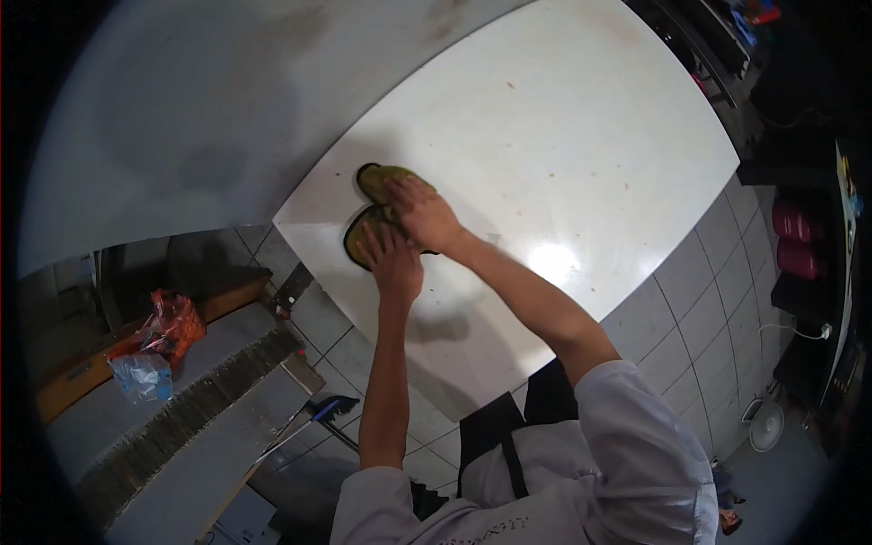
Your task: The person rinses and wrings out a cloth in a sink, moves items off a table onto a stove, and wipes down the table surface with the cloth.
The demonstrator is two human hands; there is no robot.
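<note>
Two olive-green slippers with dark edging lie side by side near the left corner of the white table (pixel 563 109). My left hand (pixel 396 268) rests on the lower slipper (pixel 361 238), its fingers spread over the upper surface. On the upper slipper (pixel 373 182) lies my right hand (pixel 427 218), with fingers stretched across it. Both hands cover much of the slippers, and the undersides are out of sight. I cannot make out my right thumb.
A grey wall (pixel 200 118) borders the table's far left side. Lower left are a wooden drawer unit (pixel 77 380), a red plastic bag (pixel 177 322) and a broom-like tool (pixel 331 409). At right stand a white fan (pixel 766 427) and dark shelving (pixel 786 159).
</note>
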